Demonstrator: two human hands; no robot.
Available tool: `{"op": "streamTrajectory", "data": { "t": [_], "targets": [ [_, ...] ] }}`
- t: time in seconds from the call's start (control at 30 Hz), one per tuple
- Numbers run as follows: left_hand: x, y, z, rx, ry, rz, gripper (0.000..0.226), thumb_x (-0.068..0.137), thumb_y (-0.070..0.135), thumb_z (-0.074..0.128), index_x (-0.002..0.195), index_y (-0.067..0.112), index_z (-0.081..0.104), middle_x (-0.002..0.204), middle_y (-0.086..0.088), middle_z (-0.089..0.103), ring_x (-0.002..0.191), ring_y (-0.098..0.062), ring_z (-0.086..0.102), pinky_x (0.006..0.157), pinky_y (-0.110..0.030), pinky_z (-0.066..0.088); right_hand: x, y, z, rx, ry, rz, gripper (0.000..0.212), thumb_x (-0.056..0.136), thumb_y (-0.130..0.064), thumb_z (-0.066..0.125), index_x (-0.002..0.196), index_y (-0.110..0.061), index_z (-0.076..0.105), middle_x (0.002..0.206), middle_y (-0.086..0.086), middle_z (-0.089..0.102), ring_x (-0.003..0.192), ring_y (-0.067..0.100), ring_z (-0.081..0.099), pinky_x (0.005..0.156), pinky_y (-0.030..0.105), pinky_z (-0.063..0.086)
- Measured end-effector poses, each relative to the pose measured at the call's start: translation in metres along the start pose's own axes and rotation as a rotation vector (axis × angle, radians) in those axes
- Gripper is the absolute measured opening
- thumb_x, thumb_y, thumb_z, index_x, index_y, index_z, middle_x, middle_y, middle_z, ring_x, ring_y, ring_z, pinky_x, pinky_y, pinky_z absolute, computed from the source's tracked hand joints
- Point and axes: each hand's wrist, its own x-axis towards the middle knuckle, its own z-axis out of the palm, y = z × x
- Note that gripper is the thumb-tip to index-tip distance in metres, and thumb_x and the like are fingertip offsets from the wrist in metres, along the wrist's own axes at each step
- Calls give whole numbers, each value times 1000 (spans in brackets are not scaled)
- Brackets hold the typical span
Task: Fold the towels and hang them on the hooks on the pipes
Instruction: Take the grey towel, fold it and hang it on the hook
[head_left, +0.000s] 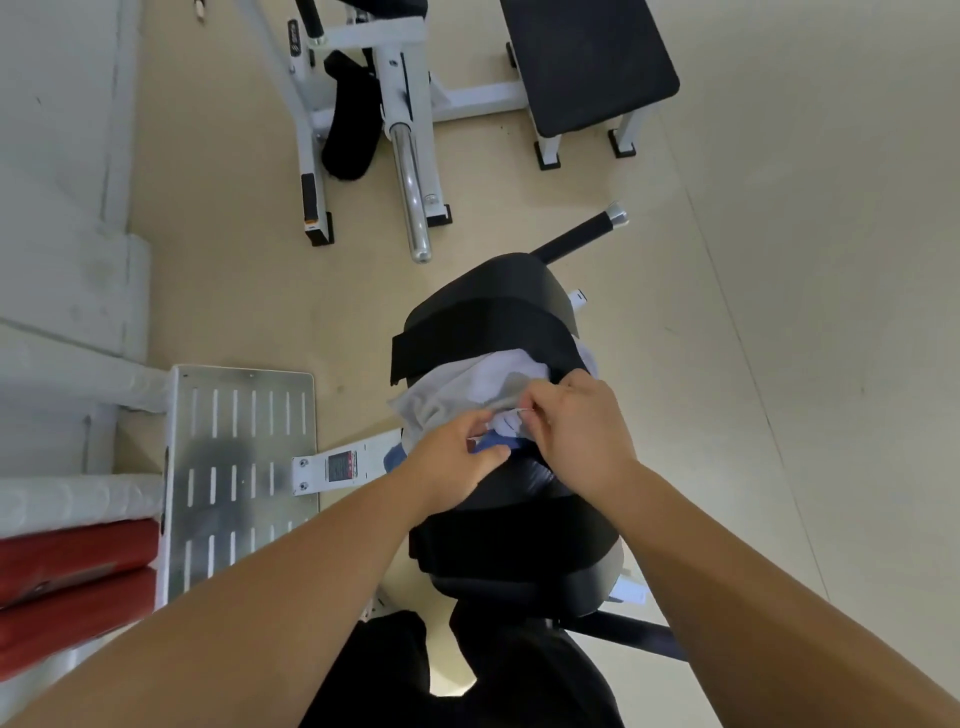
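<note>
Two bunched towels (467, 384) lay on the padded surface (493, 291), my left hand (457, 460) and right hand (579, 431) both pinching them; folding looked barely begun, hanging all remained.

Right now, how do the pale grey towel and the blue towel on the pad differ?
The pale grey towel lies crumpled and mostly visible; the blue towel shows only slivers beneath it. The right hand pinches the grey towel's edge; the left hand pinches the blue towel. Both lie on the black pad.
</note>
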Motion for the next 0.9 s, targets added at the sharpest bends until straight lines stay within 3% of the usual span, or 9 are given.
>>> {"op": "streamTrajectory", "data": {
  "t": [0.1,0.2,0.27,0.33,0.4,0.5,0.7,0.77,0.9],
  "targets": [
    [-19,12,-9,-110,28,20,45,95,45,65,136,40,50,131,9,60,117,-13,58,100,-31,46,-7,-15,-22,63,78,-81,15,89,-32,62,85,-20,70,71,4,55,69,18,46,63,30,38],
    [-39,30,-17,-103,104,91,16,96,46,63,112,45,61,110,10,68,104,-12,63,99,-38,52,-14,-35,-47,200,-7,-97,16,94,-29,62,98,-17,71,78,5,65,71,16,53,69,32,44],
    [-51,39,-28,-98,164,137,10,101,37,59,105,38,67,102,4,69,96,-15,65,95,-42,55,-16,-46,-63,275,-70,-100,15,99,-29,59,106,-19,67,80,2,68,72,16,61,72,34,50],
    [-66,47,-40,-148,175,176,12,102,31,57,102,28,69,95,-5,69,91,-26,65,91,-45,58,-16,-53,-78,343,-89,-120,10,102,-31,53,106,-26,60,74,-8,61,68,8,58,66,22,46],
    [-81,50,-54,-197,155,197,11,102,28,58,95,29,66,87,-2,67,86,-28,63,81,-34,58,-13,-57,-90,415,-102,-100,6,103,-31,50,104,-30,56,74,-12,55,68,5,55,63,15,38],
    [-99,46,-73,-271,126,206,22,100,23,62,80,31,61,63,19,56,67,-9,52,61,-14,44,-8,-66,-102,518,-120,-68,7,104,-30,49,99,-33,54,79,-14,55,71,1,54,63,12,39],
    [-114,15,-100,-221,181,109,26,87,13,74,70,26,60,61,14,53,60,-8,45,63,-28,39,-2,-91,-112,739,-42,-27,10,102,-18,53,96,-20,61,72,-11,55,66,0,50,64,8,40],
    [-115,8,-102,-192,189,92,30,91,17,71,67,31,59,62,14,50,62,-10,42,63,-29,36,1,-93,-114,788,7,36,11,102,-20,53,94,-22,61,69,-8,51,61,3,44,59,11,38],
    [-105,3,-95,-153,234,82,22,97,22,63,77,21,54,69,5,47,65,-15,39,63,-30,35,4,-81,-115,835,102,163,13,100,-24,53,90,-29,60,66,-5,49,57,7,44,55,16,40]
  ]
}}
